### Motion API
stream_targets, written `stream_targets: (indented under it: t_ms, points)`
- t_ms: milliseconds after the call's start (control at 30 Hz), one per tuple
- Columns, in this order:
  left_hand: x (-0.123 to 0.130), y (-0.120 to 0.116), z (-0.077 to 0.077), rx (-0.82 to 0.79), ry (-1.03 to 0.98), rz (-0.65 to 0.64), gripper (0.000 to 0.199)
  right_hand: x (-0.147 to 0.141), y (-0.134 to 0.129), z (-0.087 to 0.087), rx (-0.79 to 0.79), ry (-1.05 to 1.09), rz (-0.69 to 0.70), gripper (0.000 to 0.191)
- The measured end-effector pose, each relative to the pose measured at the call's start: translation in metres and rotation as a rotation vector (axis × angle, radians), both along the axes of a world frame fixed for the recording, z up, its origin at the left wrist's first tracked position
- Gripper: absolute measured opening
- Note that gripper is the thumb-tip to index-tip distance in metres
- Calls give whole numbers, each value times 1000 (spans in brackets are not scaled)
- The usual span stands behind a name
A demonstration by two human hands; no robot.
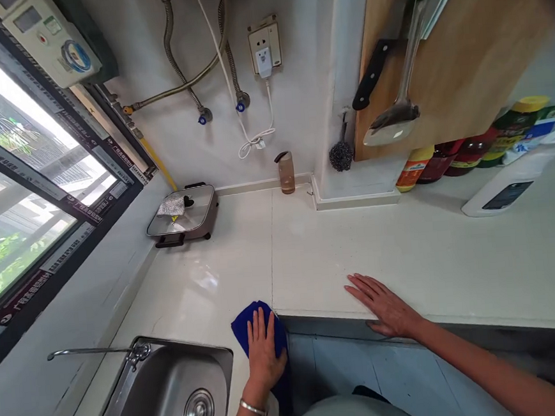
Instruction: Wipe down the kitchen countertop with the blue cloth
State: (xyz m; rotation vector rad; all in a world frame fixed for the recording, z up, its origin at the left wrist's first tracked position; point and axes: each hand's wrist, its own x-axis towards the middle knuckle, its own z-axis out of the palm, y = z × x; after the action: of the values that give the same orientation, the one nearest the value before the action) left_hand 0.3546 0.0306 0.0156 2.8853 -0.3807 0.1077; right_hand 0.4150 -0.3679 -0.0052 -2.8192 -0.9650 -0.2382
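A dark blue cloth (244, 326) lies at the inner corner of the white countertop, part of it hanging over the front edge. My left hand (264, 355), with a silver bangle at the wrist, presses down on this cloth and holds it against the counter, fingers stretched along it. To the right, my right hand (384, 307) rests on the counter's front edge. Its fingers lie extended on the bare surface, and the thumb is low by the edge. Nothing is in that hand.
A steel sink (184, 363) with a faucet (138, 352) is at lower left. A lidded electric pan (186, 212) and a brown bottle (286, 174) stand at the back. On the right are a hanging cutting board (468, 71), a ladle (409, 82) and a white bottle (506, 183).
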Motion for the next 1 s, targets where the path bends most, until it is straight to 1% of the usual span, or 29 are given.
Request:
stream_targets:
  t_ms: [100, 200, 267, 400, 467, 600, 700, 733, 767, 833, 900, 1000]
  points:
    - [17, -10, 1, 25, -58, 37, 99, -1, 2, -1, 15, 5, -10, 103]
    - [46, -20, 6, 23, -32, 13, 98, -1, 3, 0, 22, -6, -15, 103]
    - [66, -22, 12, 20, 25, -51, 100, -1, 4, 2, 16, -20, -20, 103]
    - [97, -16, 21, 30, 155, -265, 104, -2, 7, 5, -7, -47, -27, 103]
    - [107, -12, 24, 31, 192, -338, 106, -2, 7, 5, -17, -48, -28, 104]
    - [122, -6, 28, 22, 228, -441, 113, -2, 7, 5, -12, -35, -26, 103]
    - [132, -1, 31, 14, 226, -508, 120, 0, 6, 3, -1, -40, -16, 99]
    - [136, 1, 31, 14, 216, -524, 119, 0, 6, 2, 0, -44, -13, 98]
    - [139, 4, 31, 15, 197, -532, 115, 1, 5, 2, 0, -47, -11, 98]
    - [150, 8, 28, 25, 134, -513, 100, 1, 5, 2, 0, -48, -7, 98]
    - [166, 9, 23, 36, 58, -452, 86, 2, 5, 3, 2, -42, -10, 101]
    - [197, 3, 12, 31, -16, -324, 79, 3, 6, 5, 3, -23, -21, 106]
